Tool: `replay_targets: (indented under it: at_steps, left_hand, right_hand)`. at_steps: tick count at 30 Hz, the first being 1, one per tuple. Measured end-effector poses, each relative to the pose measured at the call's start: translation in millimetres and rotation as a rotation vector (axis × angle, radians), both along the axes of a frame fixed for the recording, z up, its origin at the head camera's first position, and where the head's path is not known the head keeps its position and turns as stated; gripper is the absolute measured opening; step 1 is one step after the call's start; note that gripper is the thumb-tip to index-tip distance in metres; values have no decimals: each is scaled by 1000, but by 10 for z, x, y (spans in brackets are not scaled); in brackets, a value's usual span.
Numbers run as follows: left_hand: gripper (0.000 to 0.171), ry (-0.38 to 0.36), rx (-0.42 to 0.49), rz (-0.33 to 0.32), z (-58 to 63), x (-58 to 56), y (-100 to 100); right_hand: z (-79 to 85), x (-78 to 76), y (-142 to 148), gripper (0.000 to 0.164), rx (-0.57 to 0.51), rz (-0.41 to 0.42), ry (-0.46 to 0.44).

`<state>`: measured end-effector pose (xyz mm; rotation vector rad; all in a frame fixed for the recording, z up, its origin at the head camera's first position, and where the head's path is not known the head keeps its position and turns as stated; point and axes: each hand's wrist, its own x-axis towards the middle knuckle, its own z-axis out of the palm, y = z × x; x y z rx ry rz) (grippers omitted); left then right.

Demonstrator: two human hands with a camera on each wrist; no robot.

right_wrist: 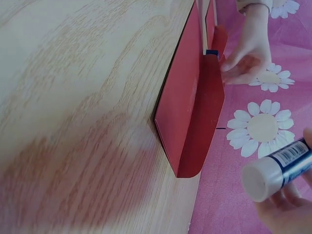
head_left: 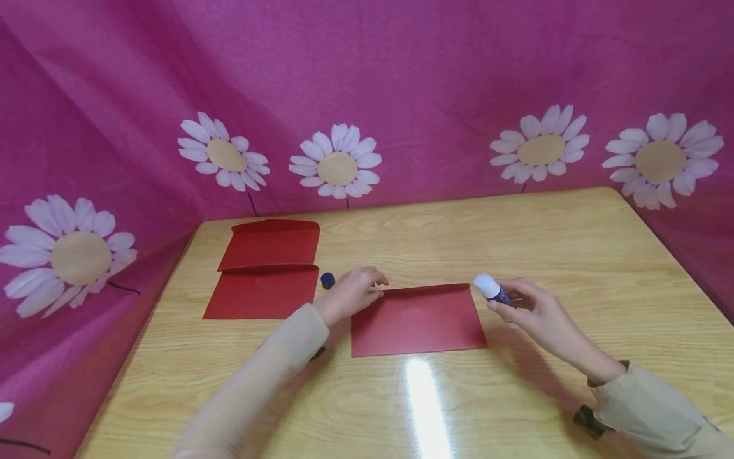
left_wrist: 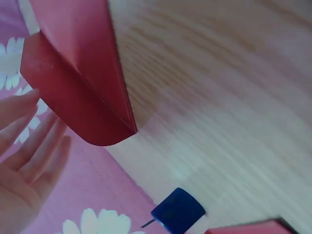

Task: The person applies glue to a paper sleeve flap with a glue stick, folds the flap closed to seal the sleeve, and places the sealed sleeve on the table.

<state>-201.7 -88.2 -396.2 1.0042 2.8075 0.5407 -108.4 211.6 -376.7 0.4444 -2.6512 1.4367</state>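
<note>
A red envelope (head_left: pixel 421 328) is laid on the wooden table (head_left: pixel 573 242), its flap raised along the far edge. Near the left end of that flap, the left hand (head_left: pixel 353 292) is held with fingers loosely extended, nothing grasped; whether the flap is touched cannot be told. Just right of the envelope, a glue stick (head_left: pixel 492 290) is gripped between thumb and fingers of the right hand (head_left: pixel 539 319). Left of the envelope, a blue cap (head_left: pixel 327 280), a second envelope (head_left: pixel 260 294) and a third envelope (head_left: pixel 272 247) are placed.
</note>
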Motion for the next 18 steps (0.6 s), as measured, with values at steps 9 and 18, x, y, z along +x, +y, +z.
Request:
replay_targets:
  at_steps: [9, 18]
  left_hand:
    - [12, 280, -96, -196, 45, 259, -90]
    - [18, 325, -275, -283, -104, 306, -107]
  right_hand:
    - [-8, -43, -19, 36, 59, -1, 26]
    - [29, -88, -99, 36, 93, -45, -2]
